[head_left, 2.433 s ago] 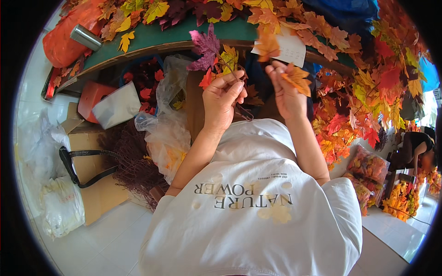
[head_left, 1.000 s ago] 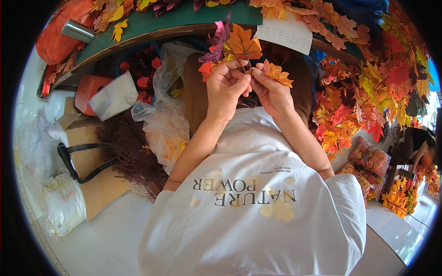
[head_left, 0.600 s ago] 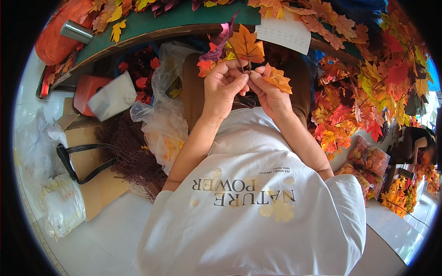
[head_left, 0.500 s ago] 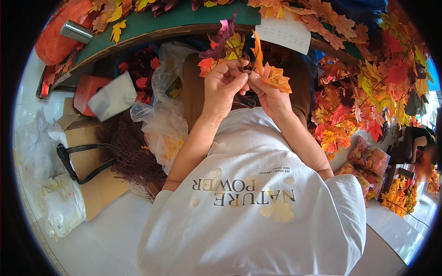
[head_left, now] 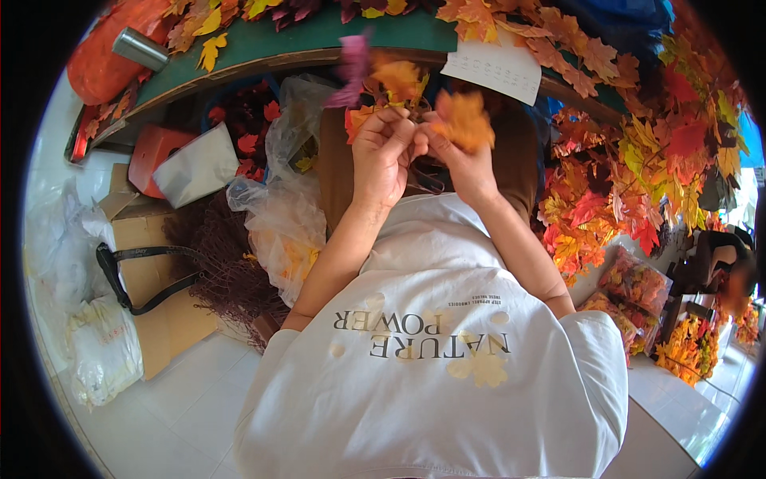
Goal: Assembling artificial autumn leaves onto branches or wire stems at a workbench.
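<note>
Pale floor tiles [head_left: 179, 399] are overlooked by a green tabletop [head_left: 319, 40], whose far side is heaped with autumn maple leaves, while its near edge is overhung by a handwritten paper sheet [head_left: 496, 68]. To the right, maple-leaf garlands [head_left: 610, 168] are draped in red, yellow and orange; to the left, a crumpled clear plastic bag [head_left: 279, 215] and a bundle of dark brown twigs [head_left: 211, 275] are seen beside flattened cardboard [head_left: 171, 319]. Above the brown-trousered lap, a leaf spray [head_left: 357, 121] is pinched by its stems between thumb and forefinger of the left hand [head_left: 385, 156]. Its long axis is pointed away from the body, leaning left, with a blurred purple maple leaf [head_left: 351, 72] carried at the tip. Just right of that pinch, an orange maple leaf [head_left: 465, 121] is held by the right hand [head_left: 465, 164], thumb and fingers drawn in; the exact pinch point is lost behind the blur. The stems are nearer the left hand, yet the two sets of fingertips are brought so close that contact cannot be told.
</note>
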### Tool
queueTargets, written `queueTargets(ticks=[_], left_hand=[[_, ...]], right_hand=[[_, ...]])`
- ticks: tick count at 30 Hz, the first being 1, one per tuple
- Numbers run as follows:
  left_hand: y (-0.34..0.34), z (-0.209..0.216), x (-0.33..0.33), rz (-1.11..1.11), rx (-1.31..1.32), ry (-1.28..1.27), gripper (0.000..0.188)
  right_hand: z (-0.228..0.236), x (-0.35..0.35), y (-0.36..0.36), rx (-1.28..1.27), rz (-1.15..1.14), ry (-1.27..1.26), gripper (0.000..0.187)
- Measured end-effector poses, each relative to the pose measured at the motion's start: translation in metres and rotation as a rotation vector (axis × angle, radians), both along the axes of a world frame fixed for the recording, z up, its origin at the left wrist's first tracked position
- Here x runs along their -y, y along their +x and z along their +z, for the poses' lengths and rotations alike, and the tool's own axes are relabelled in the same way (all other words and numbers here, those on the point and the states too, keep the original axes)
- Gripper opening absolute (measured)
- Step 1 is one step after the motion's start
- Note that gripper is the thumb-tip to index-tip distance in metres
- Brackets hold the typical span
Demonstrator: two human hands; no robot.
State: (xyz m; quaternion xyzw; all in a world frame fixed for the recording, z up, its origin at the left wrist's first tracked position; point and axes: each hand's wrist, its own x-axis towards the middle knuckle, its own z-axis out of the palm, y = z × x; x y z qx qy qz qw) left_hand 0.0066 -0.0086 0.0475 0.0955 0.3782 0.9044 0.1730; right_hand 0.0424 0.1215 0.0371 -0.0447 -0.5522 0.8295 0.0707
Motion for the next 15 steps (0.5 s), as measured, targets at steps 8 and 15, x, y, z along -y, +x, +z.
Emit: queueTargets(ticks=[8,15], left_hand=[[-0.018,0.005,0.008,0.173,0.183,0.249,0.022],[0.003,-0.019,-0.012,0.347,0.219,-0.078,0.037]], right_hand=[[0.006,0.014,0.003,0.045,0.328,0.734,0.036],[-0.004,0.002,-0.005,-0.413,-0.213,1.872,0.046]])
